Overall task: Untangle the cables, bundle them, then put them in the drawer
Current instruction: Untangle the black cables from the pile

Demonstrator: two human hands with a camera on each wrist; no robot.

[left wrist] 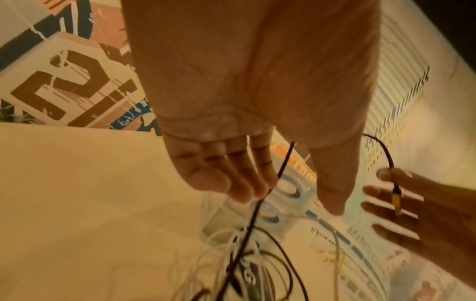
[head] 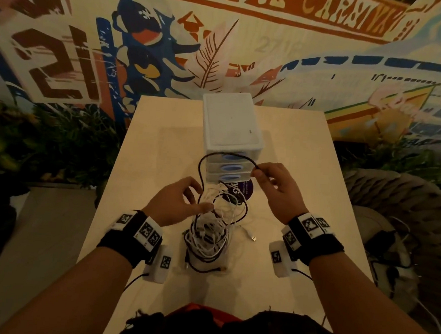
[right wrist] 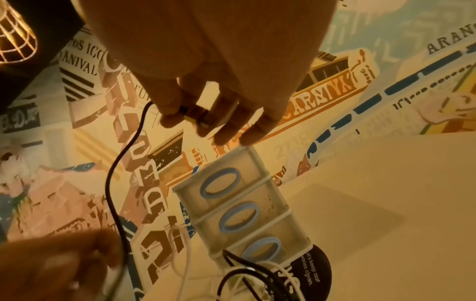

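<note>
Cables (head: 210,238) lie nearest, a tangle of white and black ones heaped on the counter (head: 305,172) in front of the drawers (head: 231,131), between the two wrists. A white plug end (head: 253,238) lies loose on the counter at the tangle's right edge.

Just above the tangle, nearer the drawers, the left hand (head: 179,201) hovers with thumb and fingertips drawn together on strands at the heap's top. In the left wrist view a black cable (left wrist: 257,207) runs past the curled fingers (left wrist: 247,183) down into the heap; whether they truly pinch it or only touch it I cannot tell.

From there the black cable (head: 204,165) rises in an arc across the drawer fronts to the right hand (head: 275,189), raised to the right of the drawers. Its thumb and forefinger pinch the cable just behind a yellowish plug (right wrist: 198,117), the other fingers loosely spread.

Behind the tangle, a round dark sticker (head: 244,189) lies on the counter at the foot of the drawers. The drawers are a white stack of three, all closed, each with a blue oval pull (right wrist: 222,183). Beyond them is a painted wall (head: 223,36).
</note>
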